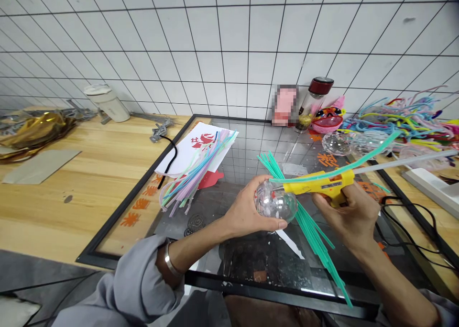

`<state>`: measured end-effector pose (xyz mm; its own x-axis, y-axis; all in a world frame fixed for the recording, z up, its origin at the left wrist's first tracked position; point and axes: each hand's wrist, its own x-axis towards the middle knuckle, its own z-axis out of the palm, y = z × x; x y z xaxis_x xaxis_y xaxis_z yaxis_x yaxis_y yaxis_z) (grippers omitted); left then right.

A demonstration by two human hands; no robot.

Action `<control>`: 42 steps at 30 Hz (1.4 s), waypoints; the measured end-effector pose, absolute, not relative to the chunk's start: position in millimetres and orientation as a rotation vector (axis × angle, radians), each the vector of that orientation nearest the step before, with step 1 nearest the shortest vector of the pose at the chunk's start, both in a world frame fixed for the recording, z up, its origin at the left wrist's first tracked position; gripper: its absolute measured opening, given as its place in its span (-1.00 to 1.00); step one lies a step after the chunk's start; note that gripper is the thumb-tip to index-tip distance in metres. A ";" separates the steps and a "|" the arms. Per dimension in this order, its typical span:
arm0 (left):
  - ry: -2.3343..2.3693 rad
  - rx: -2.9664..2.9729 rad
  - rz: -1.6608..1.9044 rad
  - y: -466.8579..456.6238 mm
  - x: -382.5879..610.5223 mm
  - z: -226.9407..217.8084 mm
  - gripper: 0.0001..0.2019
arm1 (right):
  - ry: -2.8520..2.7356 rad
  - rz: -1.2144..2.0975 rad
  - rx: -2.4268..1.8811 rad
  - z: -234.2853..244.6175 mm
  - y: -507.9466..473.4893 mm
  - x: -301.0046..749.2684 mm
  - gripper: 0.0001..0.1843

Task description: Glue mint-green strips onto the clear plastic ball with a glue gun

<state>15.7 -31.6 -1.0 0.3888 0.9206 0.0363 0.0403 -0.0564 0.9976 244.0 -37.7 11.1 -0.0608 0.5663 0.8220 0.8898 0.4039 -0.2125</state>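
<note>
My left hand (247,207) is wrapped round a clear plastic lobed ball (275,203) above the dark glass panel. In my right hand (353,217) is a yellow hot glue gun (322,184), its nozzle pointing left at the top of the ball. A long whitish glue stick (405,161) sticks out of the gun's back. One green pipe cleaner (373,156) runs from the ball's top along the gun and up to the right; whether it is stuck there I cannot tell. Beneath lies a bundle of green pipe cleaners (319,245), beside a white strip (291,245).
Pastel pipe cleaners (201,169) lie on white paper (179,147). Further clear balls (337,144) and a colourful pile (398,114) sit at the right, near a lidded glass bottle (313,102). A black cord (409,238) loops at right; a white cup (107,104) stands left.
</note>
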 end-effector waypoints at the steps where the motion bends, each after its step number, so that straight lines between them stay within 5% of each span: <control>1: 0.916 1.439 0.917 -31.6 15.6 -1.0 -0.09 | -1.743 -0.440 -1.278 10.8 -37.7 244.2 -0.63; 42: 0.845 1.413 0.892 -33.0 15.0 -3.3 -0.08 | -1.637 -0.154 -1.419 14.6 -35.1 240.2 -0.63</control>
<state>15.0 -33.0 -3.3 0.4415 0.8966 0.0350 -0.0129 -0.0327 0.9994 240.2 -35.1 14.6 0.1031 0.7123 0.6942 0.8295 0.3236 -0.4553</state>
